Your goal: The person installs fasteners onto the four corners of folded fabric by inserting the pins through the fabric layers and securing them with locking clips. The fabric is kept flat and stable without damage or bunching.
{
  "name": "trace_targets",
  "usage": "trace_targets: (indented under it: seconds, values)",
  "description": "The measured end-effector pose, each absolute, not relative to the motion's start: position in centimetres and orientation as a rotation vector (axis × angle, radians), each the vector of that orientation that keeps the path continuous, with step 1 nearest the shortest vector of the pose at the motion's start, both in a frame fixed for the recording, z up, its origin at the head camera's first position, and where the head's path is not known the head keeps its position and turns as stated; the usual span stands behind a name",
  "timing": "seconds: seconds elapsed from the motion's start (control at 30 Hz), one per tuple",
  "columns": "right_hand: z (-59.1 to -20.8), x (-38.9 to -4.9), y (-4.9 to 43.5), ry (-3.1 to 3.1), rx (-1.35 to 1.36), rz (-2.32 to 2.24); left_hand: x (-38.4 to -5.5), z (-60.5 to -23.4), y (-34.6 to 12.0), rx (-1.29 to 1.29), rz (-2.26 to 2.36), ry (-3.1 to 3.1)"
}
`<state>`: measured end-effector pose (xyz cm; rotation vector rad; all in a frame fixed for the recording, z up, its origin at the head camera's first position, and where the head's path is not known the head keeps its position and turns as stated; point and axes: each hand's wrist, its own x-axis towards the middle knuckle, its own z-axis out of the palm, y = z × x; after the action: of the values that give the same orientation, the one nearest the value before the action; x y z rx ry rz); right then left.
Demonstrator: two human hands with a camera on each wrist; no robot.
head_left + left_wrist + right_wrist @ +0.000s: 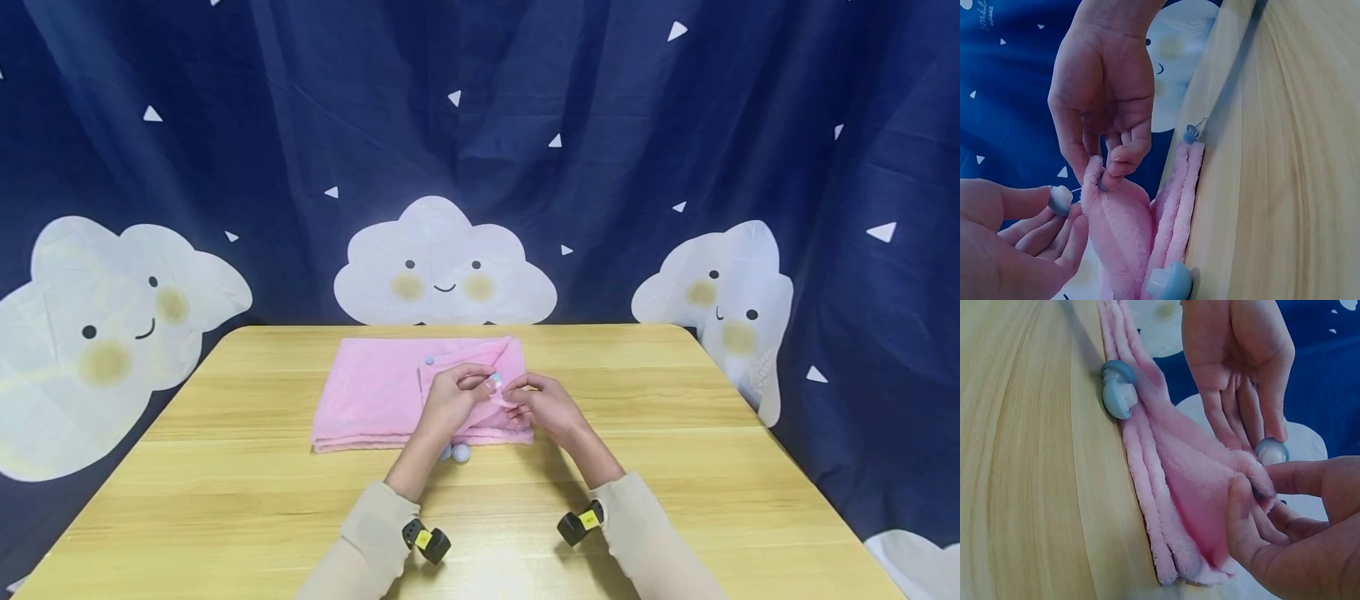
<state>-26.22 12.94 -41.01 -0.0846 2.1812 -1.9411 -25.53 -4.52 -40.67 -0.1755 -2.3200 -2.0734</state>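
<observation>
A folded pink fluffy blanket (367,387) lies on the table with one corner raised. My left hand (450,404) pinches a small round blue-and-white fastener cap (1060,200) between thumb and fingers. From that cap a thin pin-like line runs toward the pink fold in the left wrist view. My right hand (551,408) pinches the raised blanket edge (1254,472), just beside the cap. A bit of a dark bluish piece shows under the right fingers, mostly hidden. Whether the pin goes through the cloth, I cannot tell.
Two similar blue caps (1117,400) rest against the blanket's near edge. Another small blue fastener (430,361) sits on the blanket's top, left of the hands. The wooden table (247,500) extends around the blanket, with a dark blue cloud-patterned curtain (600,150) behind it.
</observation>
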Motion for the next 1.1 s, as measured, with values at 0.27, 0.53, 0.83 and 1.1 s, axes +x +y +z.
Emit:
trace_targets:
  seconds: [0.27, 0.53, 0.83, 1.1]
  values:
    - [-41.04, -26.15, 12.97, 2.184, -0.09, -1.94, -25.46, -40.78, -4.43, -0.226, -2.041, -2.301]
    - [-41.15, -26.21, 13.07, 2.19, -0.122, -1.938, -25.15, -40.67, -4.33, -0.249, -1.961, -2.349]
    - [-40.8, -26.11, 12.99, 2.146, -0.139, -1.961, -25.09, -40.69, -4.28, -0.281, -1.852, -2.383]
    - [-40.47, -25.97, 13.03, 2.113, -0.146, -1.928, -25.06, -40.76, -4.12, -0.322, -1.788, -2.388]
